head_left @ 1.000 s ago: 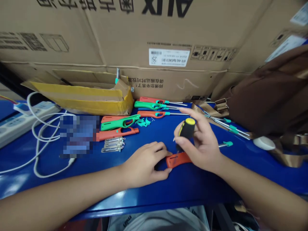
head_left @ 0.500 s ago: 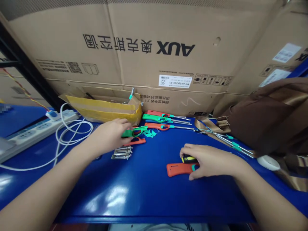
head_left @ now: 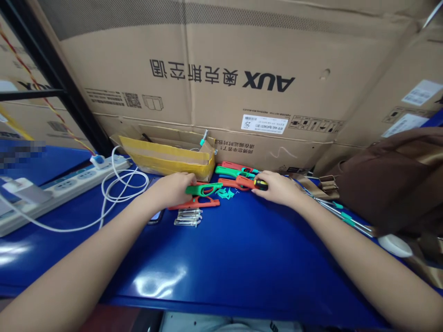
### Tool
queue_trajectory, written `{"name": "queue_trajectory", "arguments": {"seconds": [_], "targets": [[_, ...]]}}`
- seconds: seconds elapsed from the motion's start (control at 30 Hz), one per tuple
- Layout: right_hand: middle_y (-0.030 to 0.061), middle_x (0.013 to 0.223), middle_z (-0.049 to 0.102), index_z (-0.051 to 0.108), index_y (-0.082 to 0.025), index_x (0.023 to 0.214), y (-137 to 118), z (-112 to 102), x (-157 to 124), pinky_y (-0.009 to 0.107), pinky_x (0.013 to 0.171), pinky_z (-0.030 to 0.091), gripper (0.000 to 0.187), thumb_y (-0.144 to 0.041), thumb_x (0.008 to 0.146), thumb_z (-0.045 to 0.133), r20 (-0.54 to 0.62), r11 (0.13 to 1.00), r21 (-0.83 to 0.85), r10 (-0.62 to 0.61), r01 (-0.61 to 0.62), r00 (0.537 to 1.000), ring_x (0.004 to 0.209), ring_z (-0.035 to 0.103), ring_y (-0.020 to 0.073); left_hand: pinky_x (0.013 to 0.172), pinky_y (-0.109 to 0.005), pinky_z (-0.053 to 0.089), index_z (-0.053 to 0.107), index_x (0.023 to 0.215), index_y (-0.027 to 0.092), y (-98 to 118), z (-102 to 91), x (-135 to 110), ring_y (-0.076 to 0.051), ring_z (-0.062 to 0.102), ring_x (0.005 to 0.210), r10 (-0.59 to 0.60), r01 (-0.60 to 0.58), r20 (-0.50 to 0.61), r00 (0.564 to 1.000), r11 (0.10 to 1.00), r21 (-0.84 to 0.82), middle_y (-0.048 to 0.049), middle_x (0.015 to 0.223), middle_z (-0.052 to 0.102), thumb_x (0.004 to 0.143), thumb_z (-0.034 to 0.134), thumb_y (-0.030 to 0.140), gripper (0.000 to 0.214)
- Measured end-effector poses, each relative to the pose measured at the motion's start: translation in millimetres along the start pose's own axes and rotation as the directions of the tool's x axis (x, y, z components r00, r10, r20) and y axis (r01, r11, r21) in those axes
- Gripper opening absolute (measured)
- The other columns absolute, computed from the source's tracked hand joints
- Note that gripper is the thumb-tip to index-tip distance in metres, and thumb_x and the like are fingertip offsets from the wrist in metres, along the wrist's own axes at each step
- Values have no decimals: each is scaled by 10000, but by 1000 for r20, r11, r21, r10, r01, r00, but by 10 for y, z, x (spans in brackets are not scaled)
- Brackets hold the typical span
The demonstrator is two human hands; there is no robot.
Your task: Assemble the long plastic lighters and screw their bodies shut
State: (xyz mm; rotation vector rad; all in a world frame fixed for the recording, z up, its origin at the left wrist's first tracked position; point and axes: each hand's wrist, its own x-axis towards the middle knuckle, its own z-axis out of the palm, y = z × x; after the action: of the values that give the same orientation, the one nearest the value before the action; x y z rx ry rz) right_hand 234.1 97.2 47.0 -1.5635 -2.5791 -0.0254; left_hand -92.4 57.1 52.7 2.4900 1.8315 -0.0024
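My left hand (head_left: 177,188) has its fingers closed on a green lighter handle shell (head_left: 204,189), beside the yellow-taped carton. Just below it lies an orange lighter shell (head_left: 209,203), and nearer me several clear fuel tubes (head_left: 188,217) lie in a row. My right hand (head_left: 277,188) holds a black-and-yellow screwdriver (head_left: 260,185) together with an orange stick lighter (head_left: 244,181), whose far end is hidden by the hand. They are over the laid-out lighters, among them a green lighter (head_left: 228,172) and a red lighter (head_left: 232,165). Small teal parts (head_left: 226,194) lie between my hands.
A yellow-taped carton (head_left: 166,161) stands at the back against a big cardboard sheet (head_left: 214,106). On the left are a power strip (head_left: 74,186), a coiled white cable (head_left: 119,199) and a phone (head_left: 155,218). Metal lighter rods (head_left: 346,219) and a brown bag (head_left: 380,180) occupy the right.
My right hand has carried the orange lighter and screwdriver from the front right of the table back to the lighter row. My left hand keeps the green shell. The view has shifted.
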Motion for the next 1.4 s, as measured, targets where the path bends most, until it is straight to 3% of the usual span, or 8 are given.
{"name": "queue_trajectory", "arguments": {"seconds": [0.23, 0.4, 0.53, 0.8, 0.97, 1.1, 1.2, 1.4], "targets": [[111, 1163, 711, 729, -208, 1123, -166, 69, 437, 317, 735, 505, 313, -417, 893, 692, 21, 999, -35, -32, 33, 999, 1063, 691, 295, 788, -274, 543, 690, 1047, 201, -67, 30, 60, -227, 723, 972, -2, 1, -17, 1000, 997, -77, -57, 1068, 767, 758, 611, 163, 302], [96, 1196, 682, 747, -246, 1116, -210, 142, 499, 300, 723, 493, 271, -432, 932, 675, 13, 997, -40, -73, 73, 997, 1050, 692, 265, 800, -345, 550, 681, 1049, 203, -6, 7, -2, -286, 717, 996, -24, 22, -109, 994, 1000, -16, -88, 1092, 738, 761, 638, 170, 293], [101, 1239, 662, 701, -245, 1232, -194, 248, 455, 305, 749, 499, 337, -436, 956, 660, -49, 997, -46, -64, 62, 997, 1063, 689, 263, 816, -392, 554, 679, 1055, 177, 163, -115, -141, -330, 711, 1020, 0, 4, -178, 984, 1000, 20, -121, 1138, 700, 811, 627, 172, 249], [101, 1307, 641, 698, -229, 1252, -194, 328, 370, 314, 814, 509, 347, -453, 1021, 570, -92, 990, -55, -138, 133, 986, 1030, 704, 239, 880, -379, 544, 718, 1142, 181, 467, -208, -317, -292, 707, 1032, 202, -229, -170, 964, 961, -154, -102, 1105, 744, 893, 642, 182, 260], [87, 1319, 661, 681, -237, 1304, -218, 317, 397, 311, 843, 514, 358, -433, 1032, 556, -83, 974, -70, -219, 213, 972, 1061, 698, 237, 682, -247, 500, 741, 908, 173, 573, -97, -308, -171, 695, 766, 313, -342, -139, 940, 878, -335, -16, 844, 744, 846, 653, 124, 118], [85, 1377, 662, 661, -237, 1343, -230, 310, 408, 305, 867, 507, 341, -335, 1038, 541, -71, 958, -92, -280, 273, 957, 1136, 676, 242, 529, -200, 437, 752, 911, 190, 740, 115, -327, -122, 645, 617, 399, -392, -78, 914, 812, -432, 41, 719, 709, 863, 728, 280, 105], [103, 1414, 636, 646, -234, 1368, -223, 322, 394, 315, 828, 509, 360, -301, 1034, 530, -72, 953, -118, -290, 280, 954, 1075, 691, 243, 586, -222, 452, 755, 904, 181, 848, 314, -328, -145, 662, 692, 428, -433, -107, 897, 808, -400, 10, 811, 727, 819, 768, 230, 98], [132, 1384, 618, 637, -217, 1365, -196, 351, 350, 327, 739, 486, 368, -331, 1041, 506, -104, 960, -140, -258, 243, 961, 935, 698, 246, 824, -328, 488, 749, 1087, 179, 869, 492, -297, -234, 660, 951, 511, -556, -229, 829, 800, -228, -80, 1051, 725, 944, 686, 219, 161]]}}
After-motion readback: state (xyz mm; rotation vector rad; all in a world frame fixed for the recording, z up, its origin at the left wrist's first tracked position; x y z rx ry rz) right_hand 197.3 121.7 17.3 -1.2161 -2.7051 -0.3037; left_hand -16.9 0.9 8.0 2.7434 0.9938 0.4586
